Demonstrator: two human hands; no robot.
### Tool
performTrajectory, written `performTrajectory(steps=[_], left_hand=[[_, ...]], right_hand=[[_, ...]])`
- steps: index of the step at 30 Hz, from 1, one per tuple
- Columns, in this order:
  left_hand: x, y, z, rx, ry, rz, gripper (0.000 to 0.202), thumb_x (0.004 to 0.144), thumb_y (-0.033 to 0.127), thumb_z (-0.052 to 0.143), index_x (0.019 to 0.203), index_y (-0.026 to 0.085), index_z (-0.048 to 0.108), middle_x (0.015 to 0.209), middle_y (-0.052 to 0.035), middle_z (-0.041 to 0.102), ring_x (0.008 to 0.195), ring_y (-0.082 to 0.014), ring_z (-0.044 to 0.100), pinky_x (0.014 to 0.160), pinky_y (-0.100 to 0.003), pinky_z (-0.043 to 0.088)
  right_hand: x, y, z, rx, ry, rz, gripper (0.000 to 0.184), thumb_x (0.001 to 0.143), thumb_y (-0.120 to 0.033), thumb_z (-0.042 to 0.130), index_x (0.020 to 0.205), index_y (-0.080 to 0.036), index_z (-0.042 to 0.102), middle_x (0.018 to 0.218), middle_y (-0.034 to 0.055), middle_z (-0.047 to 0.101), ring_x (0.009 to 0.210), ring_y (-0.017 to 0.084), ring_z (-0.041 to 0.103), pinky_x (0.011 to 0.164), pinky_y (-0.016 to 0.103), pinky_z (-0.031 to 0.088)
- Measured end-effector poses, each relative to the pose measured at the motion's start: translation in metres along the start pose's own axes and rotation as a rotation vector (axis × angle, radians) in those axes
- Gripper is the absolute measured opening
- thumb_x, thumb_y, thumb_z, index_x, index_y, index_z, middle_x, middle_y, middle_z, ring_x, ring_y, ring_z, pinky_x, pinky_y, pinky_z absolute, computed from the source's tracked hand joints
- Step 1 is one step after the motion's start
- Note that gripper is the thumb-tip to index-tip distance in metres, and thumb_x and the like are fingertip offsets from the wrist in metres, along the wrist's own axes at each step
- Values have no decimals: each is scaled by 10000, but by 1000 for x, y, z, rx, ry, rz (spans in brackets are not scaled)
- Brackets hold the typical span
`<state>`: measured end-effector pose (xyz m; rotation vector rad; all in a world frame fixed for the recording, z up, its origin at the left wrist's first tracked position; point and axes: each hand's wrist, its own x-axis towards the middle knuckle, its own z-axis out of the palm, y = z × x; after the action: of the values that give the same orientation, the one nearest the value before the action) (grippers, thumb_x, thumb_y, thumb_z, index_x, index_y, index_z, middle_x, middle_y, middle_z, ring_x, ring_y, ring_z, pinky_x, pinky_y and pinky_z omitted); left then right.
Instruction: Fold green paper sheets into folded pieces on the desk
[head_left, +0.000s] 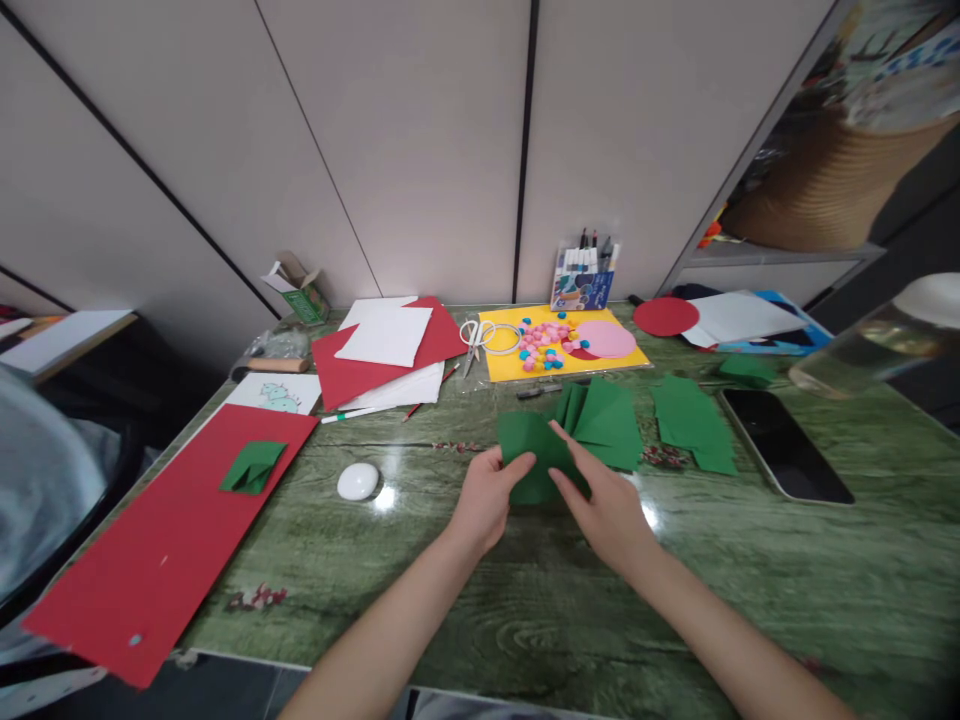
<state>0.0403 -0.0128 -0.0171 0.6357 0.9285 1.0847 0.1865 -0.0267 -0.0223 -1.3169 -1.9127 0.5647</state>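
Note:
A green sheet of paper (536, 445) is held up over the table between both hands. My left hand (491, 490) pinches its left side, thumb lying on the face of the sheet. On the right edge, my right hand (604, 495) grips the same sheet with thumb and fingers. Just behind it lies a fanned stack of green paper pieces (611, 420). More green pieces (694, 425) rest further right. At the left, a folded green paper (255, 467) sits on a long red sheet (161, 560).
Yellow paper (499, 365) at the back carries pink and blue clay bits (541, 340). Scissors (472, 340), a marker box (583, 280) and a white sheet (386, 335) are near it. A phone (786, 445) and clear bottle (870, 340) stand right; a white oval case (358, 481) lies left.

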Motion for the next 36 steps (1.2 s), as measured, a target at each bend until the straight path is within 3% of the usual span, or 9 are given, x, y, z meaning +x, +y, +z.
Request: performTrajectory(steps=[4, 8, 12, 14, 20, 23, 28, 33, 36], left_hand=[[-1, 0, -2, 149, -60, 114, 310, 640, 212, 709, 934, 128, 655, 915, -62, 695, 796, -170, 622, 756, -293, 484], [2, -2, -4, 257, -34, 158, 323, 631, 218, 714, 936, 130, 659, 931, -65, 695, 810, -185, 622, 767, -298, 483], [3, -4, -5, 240, -37, 160, 271, 669, 233, 686, 918, 129, 665, 911, -62, 694, 803, -177, 615, 778, -300, 477], [3, -5, -5, 216, -18, 154, 237, 679, 236, 679, 888, 125, 668, 880, -57, 693, 773, -165, 610, 758, -292, 478], [2, -9, -1, 95, 57, 113, 194, 641, 233, 712, 783, 112, 662, 739, -25, 680, 632, -125, 584, 647, -249, 467], [4, -9, 0, -50, 96, 42, 175, 644, 259, 707, 730, 114, 659, 676, -20, 676, 597, -123, 588, 629, -241, 462], [9, -4, -2, -251, 190, -78, 175, 691, 281, 660, 760, 121, 676, 708, -47, 697, 710, -172, 639, 700, -265, 482], [9, 7, -3, -297, 158, -214, 248, 792, 286, 543, 882, 101, 681, 870, -93, 707, 829, -199, 648, 763, -286, 490], [8, 13, -1, -287, 129, -227, 252, 813, 262, 514, 901, 100, 685, 915, -95, 703, 863, -196, 645, 785, -276, 487]], right_hand=[[6, 3, -4, 228, 61, 259, 644, 781, -261, 580, 1371, -296, 323, 1283, 26, 534, 1142, 245, 524, 949, 415, 431], [10, 6, -3, 402, 89, 320, 547, 755, -291, 613, 1282, -238, 477, 1208, 44, 594, 1059, 239, 575, 915, 402, 452], [4, 1, -3, 188, 127, 299, 426, 771, -326, 595, 1192, -266, 573, 863, 16, 716, 725, 223, 664, 692, 371, 541], [0, 0, -2, 46, 142, 221, 406, 787, -322, 577, 1192, -287, 573, 769, 5, 720, 589, 205, 653, 600, 346, 546], [-5, 8, 9, -268, 191, -197, 429, 847, -188, 485, 1272, -238, 488, 1115, 30, 653, 950, 191, 645, 870, 316, 509], [-6, 12, 11, -360, 133, -333, 534, 839, -80, 416, 1354, -217, 372, 1203, 44, 599, 1068, 169, 584, 956, 319, 463], [-2, 13, 8, -407, -29, -433, 614, 820, -1, 313, 1394, -217, 283, 1364, 65, 438, 1250, 178, 409, 1023, 394, 401], [1, 17, 7, -393, -87, -507, 559, 850, -15, 311, 1379, -193, 317, 1389, 82, 399, 1309, 191, 306, 1041, 419, 374], [2, 19, 7, -395, -108, -527, 527, 855, -22, 321, 1354, -183, 370, 1377, 84, 418, 1318, 204, 284, 1046, 430, 364]])
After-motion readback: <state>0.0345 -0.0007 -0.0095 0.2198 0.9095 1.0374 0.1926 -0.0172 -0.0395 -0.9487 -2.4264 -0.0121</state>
